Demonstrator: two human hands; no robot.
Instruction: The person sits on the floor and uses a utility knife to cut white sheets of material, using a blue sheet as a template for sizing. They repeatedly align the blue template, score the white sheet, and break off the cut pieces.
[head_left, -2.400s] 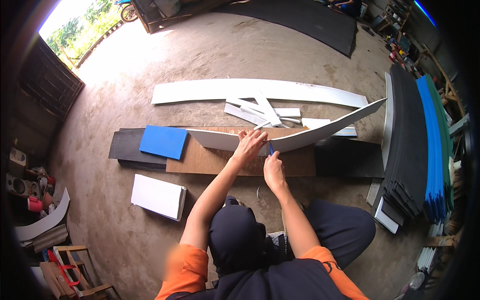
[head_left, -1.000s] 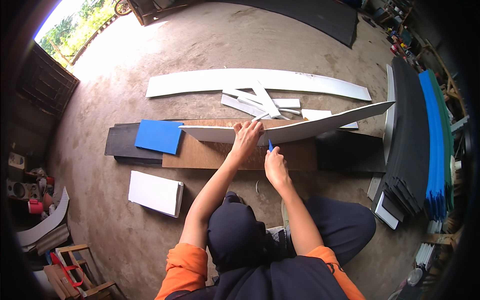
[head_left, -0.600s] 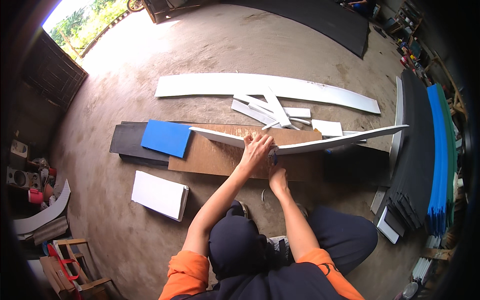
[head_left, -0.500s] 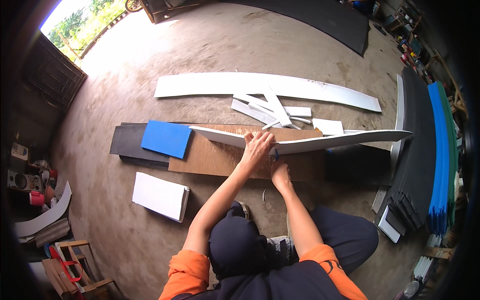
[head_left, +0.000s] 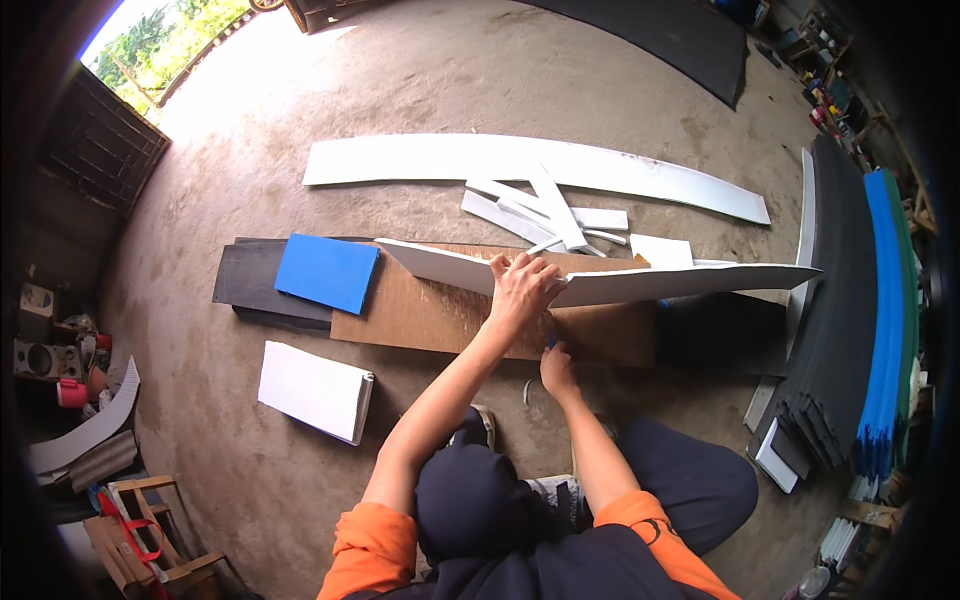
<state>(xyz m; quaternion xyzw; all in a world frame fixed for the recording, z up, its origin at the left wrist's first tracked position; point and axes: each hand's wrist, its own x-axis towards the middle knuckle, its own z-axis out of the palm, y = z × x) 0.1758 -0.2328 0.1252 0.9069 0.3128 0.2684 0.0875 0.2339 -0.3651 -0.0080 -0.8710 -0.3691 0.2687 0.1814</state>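
Pulled back off the white foam strip [head_left: 640, 282] toward the near edge of the brown board [head_left: 440, 315], right hand [head_left: 556, 368] curls around a blue cutter [head_left: 550, 344], while left hand [head_left: 520, 285] presses fingers spread on the strip, which could buckle and skew any cut.

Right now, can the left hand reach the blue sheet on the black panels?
Probably yes. The left hand presses on the long white strip, and the blue sheet lies further to its left on the black panels. Nothing stands between them, but the hand must first let go of the strip.
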